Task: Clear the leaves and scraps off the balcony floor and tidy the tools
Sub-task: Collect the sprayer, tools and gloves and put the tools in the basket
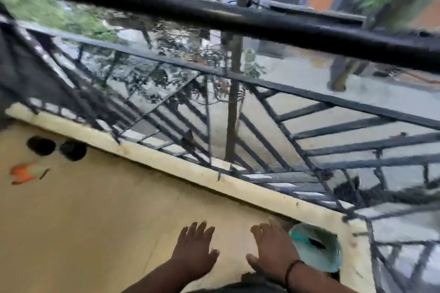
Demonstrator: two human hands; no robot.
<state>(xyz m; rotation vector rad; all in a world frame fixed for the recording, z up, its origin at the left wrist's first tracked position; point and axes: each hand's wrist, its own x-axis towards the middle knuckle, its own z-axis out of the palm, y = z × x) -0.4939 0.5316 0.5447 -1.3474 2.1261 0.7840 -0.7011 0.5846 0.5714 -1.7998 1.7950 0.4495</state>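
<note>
Both hands are hovering, palms down with fingers spread and grasping nothing, over the yellow balcony floor [95, 209]: the left hand [192, 251] is lying well short of the pale blue-green object [316, 248], while the right hand [273, 250] is sitting just beside it, in the corner under the black railing [262, 93]. The picture is blurring too much to say whether that object is a dustpan or another tool.

By my judgement the step in hand is reaching for it; doing this well means closing the right hand round its near edge and keeping it level, so any gathered scraps are not spilling back.

Counting away from the blue-green object: one orange scrap [23, 173] is lying far along the floor, and two dark round spots [57, 147] are sitting beyond it, near the pale kerb [166, 162].
</note>
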